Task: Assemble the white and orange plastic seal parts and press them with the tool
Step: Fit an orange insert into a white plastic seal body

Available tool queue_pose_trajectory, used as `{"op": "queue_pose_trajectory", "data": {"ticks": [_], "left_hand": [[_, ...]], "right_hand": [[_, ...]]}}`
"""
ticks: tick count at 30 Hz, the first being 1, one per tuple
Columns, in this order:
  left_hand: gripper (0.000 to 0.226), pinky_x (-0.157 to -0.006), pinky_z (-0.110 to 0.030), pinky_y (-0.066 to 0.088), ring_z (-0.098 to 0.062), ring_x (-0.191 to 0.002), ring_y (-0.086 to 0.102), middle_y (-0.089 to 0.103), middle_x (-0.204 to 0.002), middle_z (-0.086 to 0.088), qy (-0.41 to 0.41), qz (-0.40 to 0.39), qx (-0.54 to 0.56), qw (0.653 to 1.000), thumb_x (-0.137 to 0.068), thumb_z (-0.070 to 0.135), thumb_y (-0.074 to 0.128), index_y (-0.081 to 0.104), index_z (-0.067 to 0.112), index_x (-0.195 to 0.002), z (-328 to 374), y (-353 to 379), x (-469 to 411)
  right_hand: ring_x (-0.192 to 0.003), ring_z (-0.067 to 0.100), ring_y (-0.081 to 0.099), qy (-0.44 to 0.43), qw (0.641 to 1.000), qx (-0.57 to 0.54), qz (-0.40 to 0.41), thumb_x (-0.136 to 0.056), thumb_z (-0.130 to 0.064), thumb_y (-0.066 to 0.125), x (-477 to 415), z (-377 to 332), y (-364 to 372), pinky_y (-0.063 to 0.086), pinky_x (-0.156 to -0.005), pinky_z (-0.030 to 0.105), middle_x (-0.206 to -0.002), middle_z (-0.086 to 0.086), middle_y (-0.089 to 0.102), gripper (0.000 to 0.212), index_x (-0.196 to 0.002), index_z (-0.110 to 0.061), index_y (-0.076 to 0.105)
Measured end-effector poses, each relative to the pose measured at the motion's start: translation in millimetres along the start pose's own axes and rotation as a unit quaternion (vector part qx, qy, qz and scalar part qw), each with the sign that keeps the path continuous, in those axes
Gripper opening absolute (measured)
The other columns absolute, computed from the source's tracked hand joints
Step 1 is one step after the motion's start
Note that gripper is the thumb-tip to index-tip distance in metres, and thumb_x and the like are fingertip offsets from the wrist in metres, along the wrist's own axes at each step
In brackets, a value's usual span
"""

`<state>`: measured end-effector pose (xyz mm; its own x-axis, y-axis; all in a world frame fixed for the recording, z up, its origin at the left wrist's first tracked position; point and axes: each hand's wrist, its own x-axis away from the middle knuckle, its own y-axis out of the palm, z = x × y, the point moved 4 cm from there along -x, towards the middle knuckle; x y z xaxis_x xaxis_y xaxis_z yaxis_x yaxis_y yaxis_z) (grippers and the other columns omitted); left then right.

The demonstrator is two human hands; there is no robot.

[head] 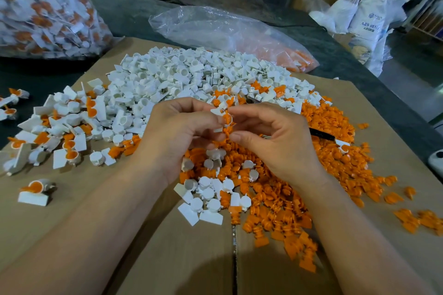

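My left hand [178, 132] pinches a white seal part [219, 110] above the middle of the cardboard. My right hand [268, 136] pinches an orange insert [227, 119] that sits in the white part's cup. Both hands meet over the border of two heaps: loose white parts [187, 79] behind and to the left, loose orange parts [323, 151] to the right and in front. Assembled white-and-orange seals [67, 139] lie in a spread at the left. A thin black tool [322, 134] lies half buried in the orange heap, right of my right hand.
Flattened cardboard [191, 258] covers the dark table. A clear bag of assembled seals [43, 12] stands at the back left. A crumpled clear bag holding some orange parts [227, 31] lies behind the white heap. Boxes and white sacks [366, 14] stand beyond.
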<state>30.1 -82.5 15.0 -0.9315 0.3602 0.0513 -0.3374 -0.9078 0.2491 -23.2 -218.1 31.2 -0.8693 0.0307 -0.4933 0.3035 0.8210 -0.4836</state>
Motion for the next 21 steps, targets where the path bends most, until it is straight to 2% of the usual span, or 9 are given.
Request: {"op": "queue_pose_trajectory", "data": {"ticks": [4,9,13,18,21], "left_hand": [[0.019,-0.038,-0.016,0.043,-0.014,-0.042,0.06,0.063,-0.052,-0.007,-0.005,-0.005,0.001,1.0,-0.069,-0.006,0.067,0.061,0.009,-0.06,0.6,0.5,0.7],[0.031,-0.038,-0.016,0.042,-0.014,-0.042,0.059,0.063,-0.052,-0.006,0.002,-0.009,-0.012,1.0,-0.069,-0.006,0.068,0.065,0.016,-0.048,1.4,0.6,0.8],[0.026,-0.039,-0.016,0.043,-0.015,-0.044,0.059,0.063,-0.053,-0.007,0.009,-0.016,-0.024,1.0,-0.07,-0.007,0.068,0.064,0.013,-0.054,2.0,1.5,1.7],[0.016,-0.042,-0.017,0.046,-0.014,-0.045,0.06,0.063,-0.052,-0.006,0.017,-0.027,-0.031,0.999,-0.07,-0.009,0.067,0.062,0.005,-0.064,1.3,3.0,2.2],[0.012,-0.042,-0.017,0.047,-0.014,-0.045,0.061,0.063,-0.052,-0.007,0.01,-0.042,-0.007,0.999,-0.06,-0.005,0.07,0.062,0.004,-0.064,1.4,4.4,2.9]], "right_hand": [[-0.08,0.005,0.065,-0.009,1.0,-0.007,0.004,-0.072,-0.007,0.073,-0.1,-1.1,-0.1,0.053,-0.075,0.02,-0.089,-0.011,0.064,0.042,-0.099,-0.035,0.059],[-0.079,0.003,0.065,-0.021,1.0,-0.018,0.008,-0.071,-0.011,0.071,0.1,-3.3,0.1,0.053,-0.074,0.02,-0.089,-0.013,0.063,0.038,-0.099,-0.033,0.059],[-0.078,0.002,0.064,-0.029,0.999,-0.028,0.012,-0.072,-0.011,0.071,0.9,-4.0,-0.5,0.052,-0.073,0.018,-0.089,-0.012,0.063,0.039,-0.104,-0.027,0.059],[-0.076,0.005,0.063,-0.044,0.999,-0.018,0.022,-0.072,-0.012,0.071,0.7,-5.9,-0.5,0.053,-0.07,0.02,-0.086,-0.008,0.063,0.034,-0.102,-0.026,0.06],[-0.077,0.009,0.064,-0.057,0.998,-0.006,0.021,-0.074,-0.013,0.069,0.5,-7.5,-1.5,0.054,-0.07,0.024,-0.086,-0.004,0.063,0.03,-0.101,-0.022,0.061]]}}
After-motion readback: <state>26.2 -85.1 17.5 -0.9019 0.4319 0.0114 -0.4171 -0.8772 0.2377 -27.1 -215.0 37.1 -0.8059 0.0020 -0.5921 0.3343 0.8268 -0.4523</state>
